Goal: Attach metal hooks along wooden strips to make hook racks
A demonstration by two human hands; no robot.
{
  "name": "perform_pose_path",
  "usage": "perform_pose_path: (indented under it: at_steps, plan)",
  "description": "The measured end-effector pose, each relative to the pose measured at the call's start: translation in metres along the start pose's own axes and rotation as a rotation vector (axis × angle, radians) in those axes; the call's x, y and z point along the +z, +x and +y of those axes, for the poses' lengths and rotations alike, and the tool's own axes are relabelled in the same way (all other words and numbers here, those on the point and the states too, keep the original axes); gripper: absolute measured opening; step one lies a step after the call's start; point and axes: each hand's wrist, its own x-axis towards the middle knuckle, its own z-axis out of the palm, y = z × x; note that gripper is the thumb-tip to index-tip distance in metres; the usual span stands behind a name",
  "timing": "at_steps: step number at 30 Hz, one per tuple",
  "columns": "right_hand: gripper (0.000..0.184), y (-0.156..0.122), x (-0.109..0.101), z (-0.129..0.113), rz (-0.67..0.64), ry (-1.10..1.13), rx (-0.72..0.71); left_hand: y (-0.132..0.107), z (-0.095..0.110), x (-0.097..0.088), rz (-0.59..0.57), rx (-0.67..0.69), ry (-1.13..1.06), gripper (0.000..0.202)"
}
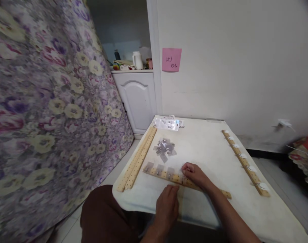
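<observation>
A wooden strip with holes (176,179) lies across the near part of the table. Three clear square adhesive hooks (158,169) with metal fronts sit in a row on its left part. A fourth clear hook (183,180) is on the strip by my right hand (195,173), whose fingers are curled and pinched at its upper edge. My left hand (168,204) is closed, with fingertips at the strip's front edge beside that hook. Behind the strip lies a loose pile of similar clear hooks (165,148).
Two bare perforated wooden strips (138,158) lie along the table's left edge. Another strip (246,163), carrying several white round pieces, lies along the right. Clear packaging (166,124) rests at the back of the white table (199,138). A floral curtain (68,101) hangs at left.
</observation>
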Motion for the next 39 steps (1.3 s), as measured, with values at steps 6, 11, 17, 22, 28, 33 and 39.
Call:
perform_pose_path:
  at_steps: [6, 11, 17, 22, 28, 33, 39]
  plan:
    - [0.011, 0.004, 0.002, 0.006, 0.046, -0.123, -0.001, 0.000, 0.001, 0.002, -0.058, -0.053, 0.078, 0.050]
    - [0.014, 0.008, 0.005, 0.002, 0.055, -0.049, 0.049, 0.002, 0.004, 0.001, -0.146, -0.090, 0.118, 0.055]
    - [0.011, 0.009, 0.004, 0.004, 0.049, -0.063, 0.078, 0.007, 0.008, -0.001, -0.228, -0.154, 0.174, 0.061]
    - [0.009, 0.009, 0.003, 0.004, 0.038, -0.077, 0.065, 0.007, 0.007, 0.002, -0.243, -0.156, 0.194, 0.062]
    - [0.010, 0.011, 0.000, 0.004, 0.018, -0.065, 0.069, 0.007, 0.007, 0.003, -0.220, -0.140, 0.210, 0.060]
    - [0.009, 0.011, -0.001, 0.008, 0.013, -0.072, 0.059, 0.008, 0.009, 0.002, -0.219, -0.144, 0.234, 0.061]
    - [0.010, 0.011, 0.000, 0.008, 0.031, -0.119, 0.045, 0.007, 0.008, 0.006, -0.163, -0.102, 0.263, 0.061]
